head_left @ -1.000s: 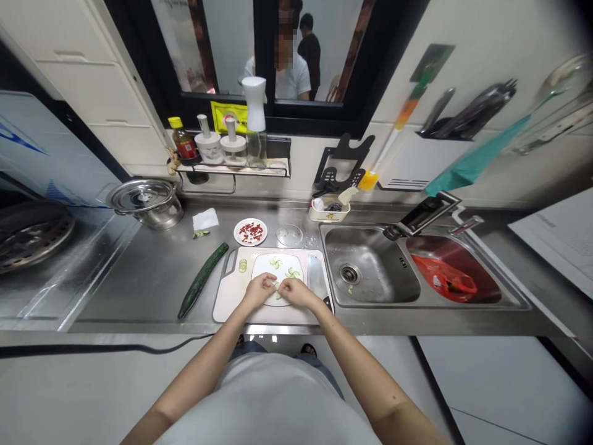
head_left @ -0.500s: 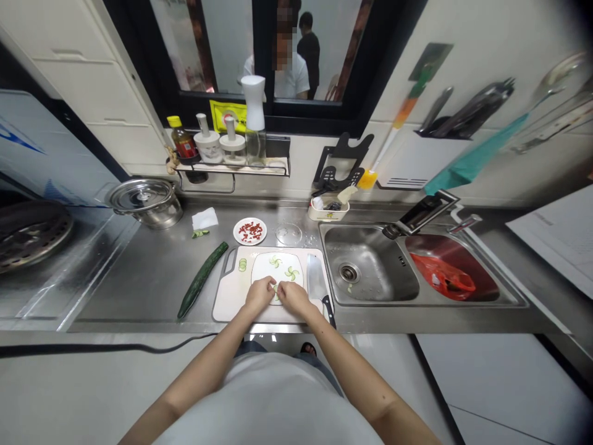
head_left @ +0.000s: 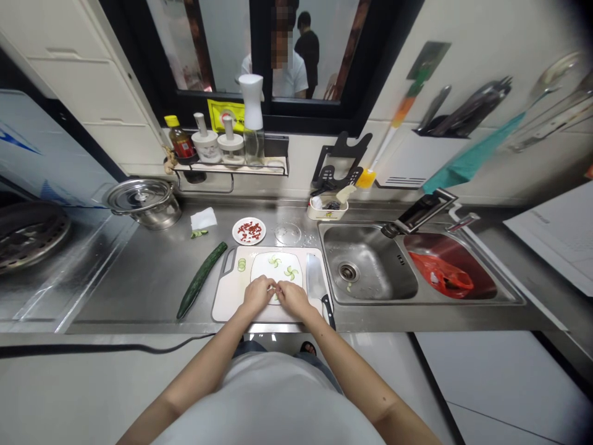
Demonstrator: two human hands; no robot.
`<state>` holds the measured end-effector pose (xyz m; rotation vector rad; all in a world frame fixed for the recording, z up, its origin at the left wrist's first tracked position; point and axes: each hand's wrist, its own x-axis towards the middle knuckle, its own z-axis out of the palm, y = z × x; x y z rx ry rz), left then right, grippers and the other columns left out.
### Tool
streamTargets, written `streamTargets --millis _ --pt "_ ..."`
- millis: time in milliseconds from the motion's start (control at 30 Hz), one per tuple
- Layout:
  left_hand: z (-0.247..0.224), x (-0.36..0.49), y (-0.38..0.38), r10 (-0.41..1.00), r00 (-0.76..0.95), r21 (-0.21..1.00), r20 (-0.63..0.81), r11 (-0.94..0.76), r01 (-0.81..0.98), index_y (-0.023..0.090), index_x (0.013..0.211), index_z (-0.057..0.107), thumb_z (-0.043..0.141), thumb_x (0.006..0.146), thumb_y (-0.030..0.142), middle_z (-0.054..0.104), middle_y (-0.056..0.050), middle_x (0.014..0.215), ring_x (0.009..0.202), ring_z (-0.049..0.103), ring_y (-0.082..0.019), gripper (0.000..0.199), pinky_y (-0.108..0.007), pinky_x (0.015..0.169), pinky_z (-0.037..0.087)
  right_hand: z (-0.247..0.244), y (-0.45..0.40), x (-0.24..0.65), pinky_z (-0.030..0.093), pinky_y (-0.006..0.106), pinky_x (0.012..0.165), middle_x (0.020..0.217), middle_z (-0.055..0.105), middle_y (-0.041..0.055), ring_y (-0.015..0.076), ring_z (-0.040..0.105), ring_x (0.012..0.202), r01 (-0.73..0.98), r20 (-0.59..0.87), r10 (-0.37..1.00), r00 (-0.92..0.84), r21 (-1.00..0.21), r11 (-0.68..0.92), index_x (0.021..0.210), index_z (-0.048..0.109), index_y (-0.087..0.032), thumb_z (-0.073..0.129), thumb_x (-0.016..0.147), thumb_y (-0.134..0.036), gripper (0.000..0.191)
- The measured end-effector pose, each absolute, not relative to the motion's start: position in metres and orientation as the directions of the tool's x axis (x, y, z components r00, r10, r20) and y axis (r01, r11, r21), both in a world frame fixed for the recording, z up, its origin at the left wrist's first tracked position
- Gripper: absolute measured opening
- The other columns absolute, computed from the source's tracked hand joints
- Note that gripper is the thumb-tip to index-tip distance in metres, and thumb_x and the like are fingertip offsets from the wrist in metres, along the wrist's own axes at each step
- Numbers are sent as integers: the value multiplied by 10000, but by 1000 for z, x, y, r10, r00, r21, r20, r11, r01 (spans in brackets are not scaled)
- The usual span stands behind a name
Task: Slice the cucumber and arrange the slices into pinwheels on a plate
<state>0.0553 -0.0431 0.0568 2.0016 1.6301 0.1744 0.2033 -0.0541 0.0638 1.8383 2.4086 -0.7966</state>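
Cucumber slices [head_left: 291, 272] lie in two pinwheel shapes on the far part of a white plate [head_left: 260, 264], which sits on the cutting board [head_left: 226, 303] in front of us. More pale green shows at the plate's near side, just below our fingertips and partly hidden by them.

We have our left hand [head_left: 258, 295] and right hand [head_left: 293, 299] over that near side, tips almost meeting. On each hand our fingers are bent and drawn in narrow; we cannot tell whether either hand pinches a slice, as the fingers hide the spot.

To the left of the plate, a few round slices [head_left: 241, 264] overlap on the board. To its right we see a knife [head_left: 314, 275], its black handle reaching over the board's edge near us. A whole cucumber [head_left: 201, 281] lies aslant on the steel counter [head_left: 139, 278], left of the board. Beyond the board stands a small dish [head_left: 236, 232] of red pieces, with white paper [head_left: 203, 218] and green scraps [head_left: 199, 234] to its left. The sink [head_left: 377, 272] is on our right.
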Motion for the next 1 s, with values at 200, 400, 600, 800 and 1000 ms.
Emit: streamTargets --millis 200,400,600,800,1000 --pt "53 56 -45 945 249 490 -213 -117 864 248 980 698 533 870 291 628 -41 917 901 586 -175 203 -252 773 410 66 -63 203 371 267 765 1081 657 99 195 587 979 911 -313 891 -329 -353 213 1127 614 -190 351 960 -234 314" --pt "55 58 -46 945 222 489 -242 -79 869 242 994 693 534 867 279 635 -44 939 928 582 -176 206 -253 796 410 66 -62 204 367 268 764 1066 654 99 195 583 977 913 -327 885 -330 -349 211 1109 619 -192 359 967 -269 306" --pt "53 57 -45 943 221 514 -247 -66 855 236 991 692 532 865 282 633 -47 944 930 579 -182 208 -262 803 411 64 -62 207 356 251 762 1048 659 78 174 577 960 909 -322 891 -319 -369 192 1087 625 -203 361 964 -270 298" --pt "51 51 -42 950 241 537 -198 -100 838 218 997 689 511 861 215 629 -51 963 946 570 -178 224 -264 838 407 60 -66 207 352 253 781 1059 651 70 173 567 970 907 -260 925 -278 -389 163 1095 617 -203 393 946 -268 277" --pt "49 50 -40 934 287 513 -212 -144 846 222 998 695 527 873 269 616 -66 1020 1026 547 -200 214 -284 884 400 59 -67 205 353 262 757 1031 646 67 182 567 962 917 -292 906 -306 -348 197 1092 628 -223 404 937 -275 278"
